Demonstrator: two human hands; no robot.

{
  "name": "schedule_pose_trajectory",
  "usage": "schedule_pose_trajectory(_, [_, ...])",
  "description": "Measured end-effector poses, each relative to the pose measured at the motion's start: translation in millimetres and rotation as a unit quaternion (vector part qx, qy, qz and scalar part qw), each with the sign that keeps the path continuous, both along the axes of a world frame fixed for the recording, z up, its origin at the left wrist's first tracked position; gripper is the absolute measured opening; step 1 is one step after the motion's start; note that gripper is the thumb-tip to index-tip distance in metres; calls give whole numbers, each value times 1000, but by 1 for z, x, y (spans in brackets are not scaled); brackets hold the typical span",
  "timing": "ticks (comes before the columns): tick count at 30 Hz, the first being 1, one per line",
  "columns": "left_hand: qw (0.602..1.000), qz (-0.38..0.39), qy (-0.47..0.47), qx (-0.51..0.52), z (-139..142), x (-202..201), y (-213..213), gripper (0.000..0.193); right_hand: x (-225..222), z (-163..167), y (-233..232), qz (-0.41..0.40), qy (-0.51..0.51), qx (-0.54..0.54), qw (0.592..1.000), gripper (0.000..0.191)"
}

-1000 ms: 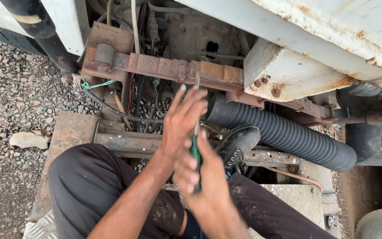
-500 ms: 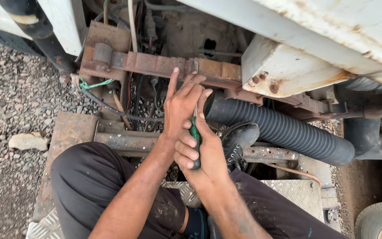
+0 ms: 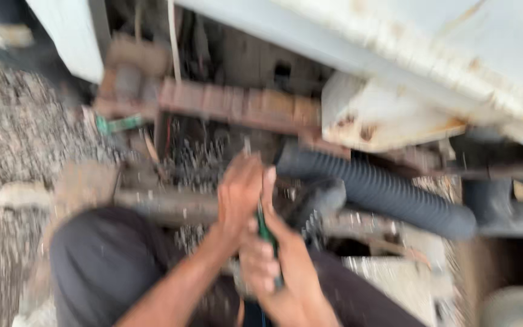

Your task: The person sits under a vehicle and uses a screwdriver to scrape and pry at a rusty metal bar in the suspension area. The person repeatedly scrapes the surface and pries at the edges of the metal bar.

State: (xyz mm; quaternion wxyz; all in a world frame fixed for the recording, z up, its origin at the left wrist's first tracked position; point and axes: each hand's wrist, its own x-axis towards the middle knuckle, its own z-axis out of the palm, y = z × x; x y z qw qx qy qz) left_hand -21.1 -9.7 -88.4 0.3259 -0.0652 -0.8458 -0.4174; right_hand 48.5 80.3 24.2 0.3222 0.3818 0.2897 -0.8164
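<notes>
Green-handled tool [image 3: 266,231], likely a screwdriver, sits upright between my two hands at the centre of the view, low in front of the rusted vehicle underside. Only a short strip of the green handle shows; a thin pale shaft seems to rise above the fingers, but the frame is blurred and I cannot tell where its tip lands.

My right hand [image 3: 279,275] is wrapped around the handle from below, fingers curled fully closed on it. My left hand [image 3: 239,195] lies against the upper part of the tool, fingers together and extended upward, palm pressed to the side of it rather than wrapped; whether it truly grips I cannot tell through the blur.

Just right of the hands, a black ribbed hose [image 3: 382,191] runs diagonally down to the right. Above the hands, a rusty brown crossbar [image 3: 237,103] spans the opening, with a pale rust-spotted metal body panel [image 3: 388,118] to its right. A green clip or wire [image 3: 119,124] hangs at the left end of the bar. A second rusty bar [image 3: 164,203] runs just left of the hands.

My knee in dark trousers [image 3: 101,263] fills the lower left. Gravel ground [image 3: 7,157] lies at far left, with a pale stone [image 3: 22,195] on it.
</notes>
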Motion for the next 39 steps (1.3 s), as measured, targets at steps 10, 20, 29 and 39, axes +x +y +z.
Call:
schedule_pose_trajectory(10, [987,-76,103,94,55,2,-15,15,9,-3,1,47,107,33,993,40])
schedule_pose_trajectory(20, [998,-36,-23,41,59,-26,-14,20,-21,36,-23,35,106,6,994,33])
schedule_pose_trajectory(29, [992,14,119,49,45,-25,-15,10,-18,45,-30,19,104,-4,994,36])
schedule_pose_trajectory(39, [985,-23,144,97,51,-19,-24,13,-8,24,-33,21,128,9,991,32])
